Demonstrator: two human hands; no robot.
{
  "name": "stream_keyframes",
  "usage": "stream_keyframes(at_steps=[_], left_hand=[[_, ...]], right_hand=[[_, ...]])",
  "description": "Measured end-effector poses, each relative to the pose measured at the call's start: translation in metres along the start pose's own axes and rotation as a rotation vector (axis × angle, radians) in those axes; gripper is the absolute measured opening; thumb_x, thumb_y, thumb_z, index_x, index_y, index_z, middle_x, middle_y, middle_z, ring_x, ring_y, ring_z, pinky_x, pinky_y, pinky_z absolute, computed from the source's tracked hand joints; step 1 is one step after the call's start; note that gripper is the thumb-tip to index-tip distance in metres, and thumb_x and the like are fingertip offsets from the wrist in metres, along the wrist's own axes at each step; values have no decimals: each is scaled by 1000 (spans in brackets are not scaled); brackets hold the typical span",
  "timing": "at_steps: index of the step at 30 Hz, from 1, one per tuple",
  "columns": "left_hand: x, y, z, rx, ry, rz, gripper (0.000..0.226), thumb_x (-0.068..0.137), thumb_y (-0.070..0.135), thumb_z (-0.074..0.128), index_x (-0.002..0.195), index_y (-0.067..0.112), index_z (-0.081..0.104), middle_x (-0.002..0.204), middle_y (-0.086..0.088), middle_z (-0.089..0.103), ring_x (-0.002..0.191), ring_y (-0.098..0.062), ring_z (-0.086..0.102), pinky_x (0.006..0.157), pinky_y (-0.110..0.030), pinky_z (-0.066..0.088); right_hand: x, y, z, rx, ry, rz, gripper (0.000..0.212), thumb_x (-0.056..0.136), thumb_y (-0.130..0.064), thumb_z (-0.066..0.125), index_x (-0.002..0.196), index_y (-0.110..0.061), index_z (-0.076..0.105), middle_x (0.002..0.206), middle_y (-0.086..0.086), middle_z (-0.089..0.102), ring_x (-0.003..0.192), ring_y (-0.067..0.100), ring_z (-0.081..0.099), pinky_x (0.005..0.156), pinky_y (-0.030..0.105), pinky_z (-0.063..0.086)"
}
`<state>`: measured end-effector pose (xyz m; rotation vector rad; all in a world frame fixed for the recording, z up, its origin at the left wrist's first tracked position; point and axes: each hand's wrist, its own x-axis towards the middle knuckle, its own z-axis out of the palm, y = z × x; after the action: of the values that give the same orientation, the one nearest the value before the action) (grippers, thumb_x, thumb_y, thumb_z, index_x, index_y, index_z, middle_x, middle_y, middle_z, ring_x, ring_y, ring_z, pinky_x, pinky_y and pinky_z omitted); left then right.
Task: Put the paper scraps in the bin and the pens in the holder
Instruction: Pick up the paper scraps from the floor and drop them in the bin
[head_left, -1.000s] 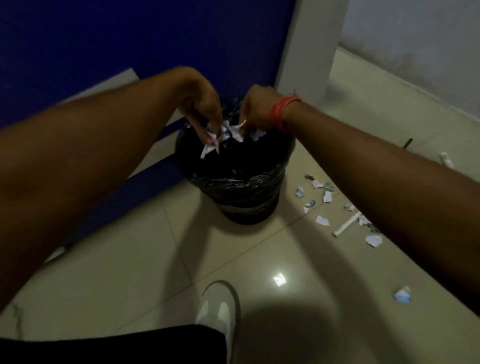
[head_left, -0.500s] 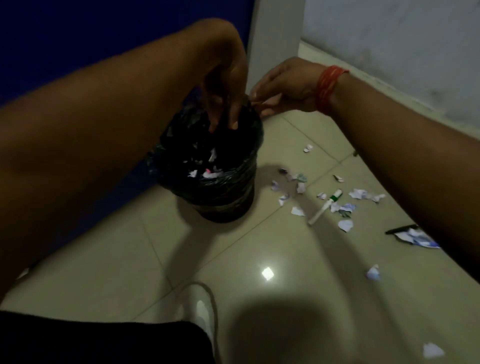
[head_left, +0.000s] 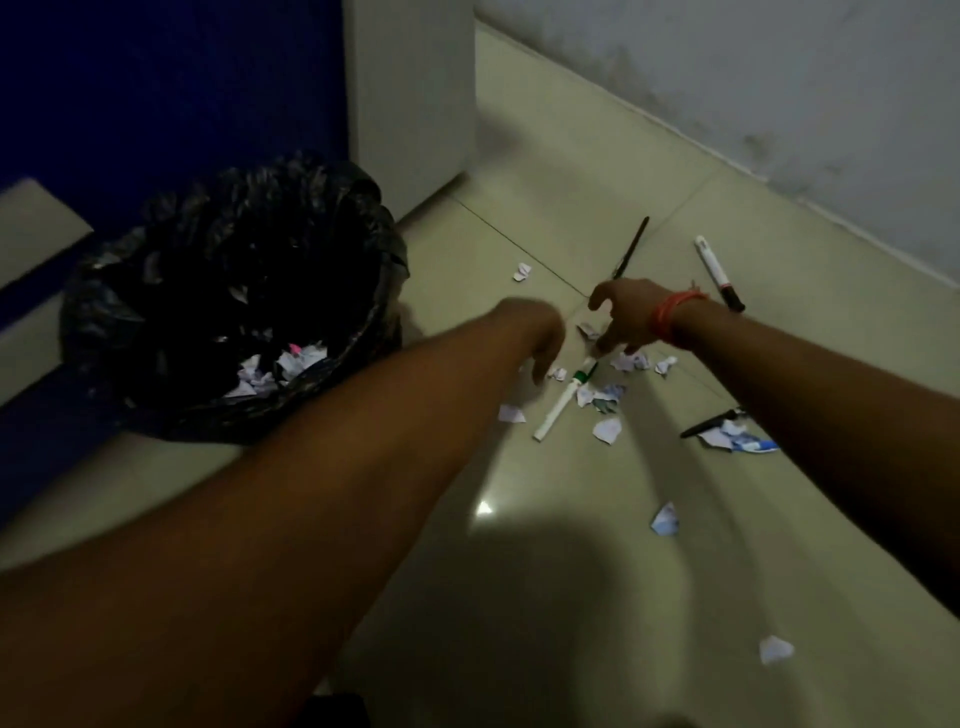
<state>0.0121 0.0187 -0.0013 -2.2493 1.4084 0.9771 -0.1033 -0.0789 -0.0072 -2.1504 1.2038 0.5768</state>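
A bin lined with a black bag (head_left: 135, 332) stands at the left with paper scraps (head_left: 275, 366) inside. Several torn paper scraps (head_left: 607, 430) lie on the tiled floor to its right. Among them lies a white marker with a green band (head_left: 558, 408). My left hand (head_left: 543, 345) hangs just above the scraps, fingers down and apart, empty. My right hand (head_left: 626, 317), with an orange wristband, reaches down with spread fingers over the marker's top end and nearby scraps. A thin black pen (head_left: 631, 249), a white-and-black marker (head_left: 719, 273) and another black pen (head_left: 709, 423) lie farther out.
A grey-white wall (head_left: 779, 104) runs along the far right. A pale pillar (head_left: 410, 104) and a dark blue panel (head_left: 156, 78) stand behind the bin. More scraps (head_left: 666, 519) lie on the floor nearer me. No pen holder is in view.
Both hands let the scraps fall into the bin, then swung right and down to the litter on the floor. The view has turned right, so the bin now sits at the left.
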Motion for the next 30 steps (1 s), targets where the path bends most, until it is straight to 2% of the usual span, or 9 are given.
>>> stream_keyframes(at_steps=[3,5,8,11,13,17,21,25,30], left_hand=[[19,-19,37,-209,76,-247,91,78,44,74,149,17,24,152,-25,21,136,-48,31,106,-53,41],[28,-28,53,-295,156,-286,89,74,52,74,145,24,28,147,-23,21,131,-44,30,100,-51,44],[45,-30,68,-271,330,-195,66,79,47,72,135,25,44,141,-16,29,126,-36,34,95,-46,45],[51,-22,75,-105,409,-61,35,88,25,67,121,16,60,130,-12,47,119,-30,45,94,-36,46],[53,-17,76,-26,441,18,21,89,15,62,109,13,64,118,-10,58,115,-26,52,91,-31,45],[64,-24,69,-202,437,26,18,87,4,60,102,7,71,110,-11,69,105,-26,64,89,-30,49],[69,-36,70,-542,512,-23,19,84,2,65,93,9,80,98,-8,77,93,-23,71,88,-30,57],[66,-51,78,-784,535,-3,18,80,3,69,87,14,81,92,-1,77,87,-15,71,85,-26,58],[52,-55,80,-626,366,102,31,81,6,63,111,9,74,115,-8,72,108,-23,66,94,-25,48]], right_hand=[[18,7,22,-168,72,-46,78,73,-23,82,140,-13,43,133,16,52,113,32,56,93,39,50],[32,8,32,-156,85,-61,78,71,-28,83,138,-15,45,133,17,51,119,34,52,99,42,46],[50,6,44,-167,147,-114,57,71,-20,82,123,-14,60,122,17,56,109,34,56,91,36,47],[66,2,53,-132,240,-154,27,73,-3,74,98,-11,74,108,13,68,98,29,65,85,28,48],[75,-3,55,-32,299,-155,20,75,3,69,89,-8,77,100,11,74,91,27,69,84,27,51],[94,-13,41,196,480,-194,12,79,1,68,86,-4,76,93,14,74,88,26,69,82,27,50],[120,-31,27,282,592,-233,18,81,-2,64,95,-6,74,99,16,73,93,29,67,82,27,49],[138,-44,32,83,512,-321,25,88,-8,59,111,-8,68,108,18,68,101,34,63,85,30,46],[128,-42,44,-337,373,-543,22,93,-12,52,110,-9,65,115,20,56,101,39,54,81,46,52]])
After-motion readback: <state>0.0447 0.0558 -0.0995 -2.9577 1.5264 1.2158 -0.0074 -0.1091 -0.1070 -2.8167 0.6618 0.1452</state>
